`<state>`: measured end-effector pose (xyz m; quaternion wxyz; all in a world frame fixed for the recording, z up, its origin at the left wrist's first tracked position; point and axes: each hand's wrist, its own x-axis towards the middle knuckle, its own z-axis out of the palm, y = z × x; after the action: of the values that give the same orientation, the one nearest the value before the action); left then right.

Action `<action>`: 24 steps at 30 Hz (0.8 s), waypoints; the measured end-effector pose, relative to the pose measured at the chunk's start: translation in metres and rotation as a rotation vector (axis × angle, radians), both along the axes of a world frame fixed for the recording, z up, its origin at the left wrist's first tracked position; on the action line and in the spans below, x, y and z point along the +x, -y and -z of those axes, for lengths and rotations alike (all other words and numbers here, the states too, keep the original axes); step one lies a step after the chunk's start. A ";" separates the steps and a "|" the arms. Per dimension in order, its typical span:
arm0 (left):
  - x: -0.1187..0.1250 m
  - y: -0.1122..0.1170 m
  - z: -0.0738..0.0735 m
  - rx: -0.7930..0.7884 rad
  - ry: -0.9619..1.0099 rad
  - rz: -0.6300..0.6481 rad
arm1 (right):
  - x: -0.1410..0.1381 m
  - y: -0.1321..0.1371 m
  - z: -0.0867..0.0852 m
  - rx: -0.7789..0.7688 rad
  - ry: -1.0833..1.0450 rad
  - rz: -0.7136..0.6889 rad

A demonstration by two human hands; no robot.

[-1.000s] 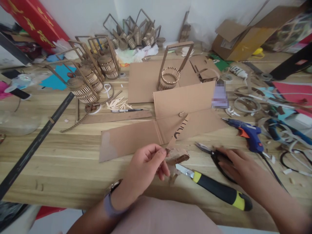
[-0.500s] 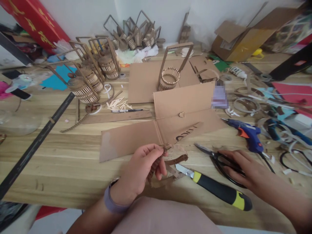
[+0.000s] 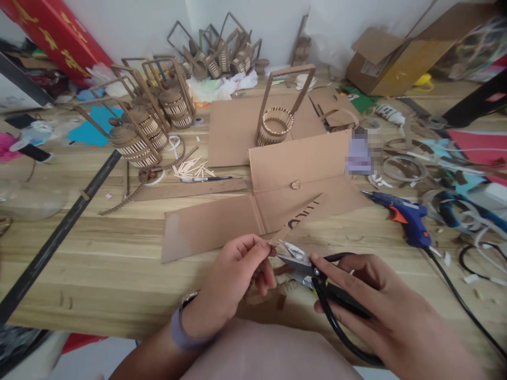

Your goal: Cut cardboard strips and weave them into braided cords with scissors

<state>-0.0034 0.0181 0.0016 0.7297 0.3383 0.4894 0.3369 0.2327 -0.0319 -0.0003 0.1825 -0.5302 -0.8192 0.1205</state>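
My left hand [image 3: 233, 277] pinches a small brown strip of corrugated cardboard [image 3: 273, 252] between thumb and fingers; most of it is hidden by the hand. My right hand [image 3: 384, 301] grips black-handled scissors [image 3: 300, 265]. The blades are spread, and their tips reach close to the strip end at my left fingertips. Whether they touch it I cannot tell. A utility knife [image 3: 350, 302] lies under the scissors and right hand, largely covered. Cardboard scraps [image 3: 257, 296] lie beneath my left hand.
Folded cardboard [image 3: 209, 224] lies just beyond my hands, with a small handled basket [image 3: 277, 124] behind it. A blue glue gun [image 3: 407, 214] rests at the right, its cord running to the front. Several lidded baskets [image 3: 134, 145] and wooden sticks [image 3: 194, 169] are at the left.
My right hand has lifted the scissors off the table and brought them left to my left fingertips, spreading the blades. The left hand keeps its hold on the strip, almost in place.
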 end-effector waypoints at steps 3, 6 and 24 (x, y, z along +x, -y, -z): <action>0.000 0.000 -0.001 0.013 -0.015 0.009 | 0.002 0.002 0.004 0.033 0.065 0.004; 0.000 0.000 -0.003 0.009 -0.018 0.007 | 0.006 0.001 0.003 0.061 0.097 -0.030; 0.001 0.000 -0.002 0.022 -0.036 0.003 | 0.006 0.002 0.000 0.051 0.128 -0.041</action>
<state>-0.0026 0.0180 0.0037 0.7176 0.3531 0.4983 0.3348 0.2391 -0.0335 -0.0005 0.1408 -0.5152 -0.8426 0.0692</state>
